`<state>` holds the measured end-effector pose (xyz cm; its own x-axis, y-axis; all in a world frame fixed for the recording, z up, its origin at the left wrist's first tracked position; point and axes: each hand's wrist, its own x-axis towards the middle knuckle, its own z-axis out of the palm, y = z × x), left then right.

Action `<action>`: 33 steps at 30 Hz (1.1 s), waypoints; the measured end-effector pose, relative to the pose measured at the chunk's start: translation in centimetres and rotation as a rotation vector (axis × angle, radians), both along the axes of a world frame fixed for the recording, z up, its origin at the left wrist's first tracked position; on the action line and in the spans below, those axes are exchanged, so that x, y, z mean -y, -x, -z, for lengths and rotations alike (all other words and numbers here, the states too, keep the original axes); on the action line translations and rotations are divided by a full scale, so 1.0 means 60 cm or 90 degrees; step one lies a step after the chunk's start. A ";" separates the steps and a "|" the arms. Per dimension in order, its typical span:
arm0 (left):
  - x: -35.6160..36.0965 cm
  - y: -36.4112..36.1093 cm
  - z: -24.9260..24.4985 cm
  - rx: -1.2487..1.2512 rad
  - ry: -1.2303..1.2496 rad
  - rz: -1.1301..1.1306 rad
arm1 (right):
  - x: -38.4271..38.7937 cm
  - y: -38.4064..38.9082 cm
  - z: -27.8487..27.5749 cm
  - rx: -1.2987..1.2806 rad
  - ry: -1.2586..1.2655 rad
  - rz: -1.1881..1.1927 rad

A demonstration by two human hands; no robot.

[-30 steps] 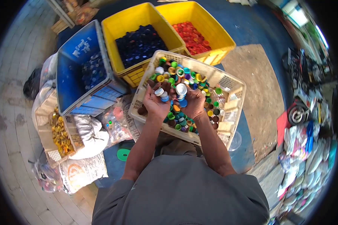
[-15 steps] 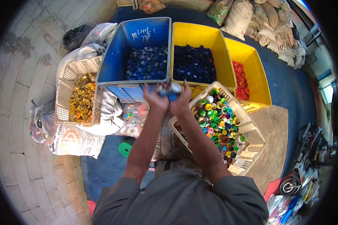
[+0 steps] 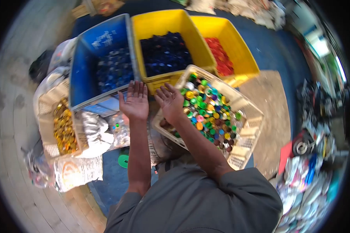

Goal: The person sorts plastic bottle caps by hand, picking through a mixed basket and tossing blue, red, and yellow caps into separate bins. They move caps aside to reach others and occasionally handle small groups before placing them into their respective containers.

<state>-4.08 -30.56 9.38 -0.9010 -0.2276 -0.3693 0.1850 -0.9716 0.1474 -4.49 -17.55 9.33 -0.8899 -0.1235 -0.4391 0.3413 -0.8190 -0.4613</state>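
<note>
My left hand (image 3: 135, 101) is palm up with its fingers stretched out, holding nothing, at the near right corner of the blue crate (image 3: 77, 72). That crate has blue bottle caps (image 3: 114, 68) inside. My right hand (image 3: 170, 101), also open and bare, is beside the left edge of a cream basket (image 3: 247, 108) of mixed-colour bottle caps (image 3: 206, 105). Behind my hands stands a yellow crate (image 3: 200, 42) with dark blue bottle caps (image 3: 165, 54).
Another yellow crate (image 3: 237, 44) with red caps (image 3: 219, 56) stands at the back right. At the left are a cream basket (image 3: 46, 105) of yellow caps (image 3: 65, 130) and a printed sack (image 3: 79, 171). A motorbike wheel (image 3: 302, 145) and plastic bags lie at the right.
The blue and pale caps have left my cupped hands, which have moved apart and opened. My view has turned, shifting the crates leftward in the picture.
</note>
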 end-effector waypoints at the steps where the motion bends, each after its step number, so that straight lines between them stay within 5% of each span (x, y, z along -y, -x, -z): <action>1: -0.019 -0.005 0.012 -0.057 0.034 0.038 | -0.023 -0.020 -0.002 -0.006 -0.024 0.005; 7: -0.193 -0.029 0.006 0.029 0.135 0.272 | -0.185 -0.126 -0.002 -0.009 -0.265 0.070; 12: -0.346 -0.057 0.045 0.000 0.562 0.597 | -0.300 -0.246 -0.001 -0.005 -0.570 0.157; 14: -0.418 -0.078 0.062 -0.124 0.782 0.641 | -0.328 -0.295 -0.010 -0.012 -0.627 0.217; 16: -0.472 -0.093 0.099 -0.412 0.972 0.627 | -0.346 -0.342 -0.010 0.009 -0.635 0.270; 18: -0.536 -0.115 0.123 -0.590 1.009 0.573 | -0.356 -0.375 -0.001 -0.011 -0.633 0.351; 20: -0.582 -0.134 0.136 -0.725 1.236 0.550 | -0.361 -0.394 -0.018 -0.009 -0.627 0.420; 24: -0.652 -0.167 0.176 -0.809 1.454 0.582 | -0.391 -0.415 -0.023 -0.001 -0.665 0.461; 33: -0.689 -0.175 0.220 -0.735 1.432 0.579 | -0.415 -0.432 -0.012 0.056 -0.689 0.414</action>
<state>6.40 10.78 -3.84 -0.5363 0.8399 0.0831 0.7057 0.3923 0.5900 21.45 7.35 10.04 -0.6145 0.7823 -0.1019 0.0821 -0.0650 -0.9945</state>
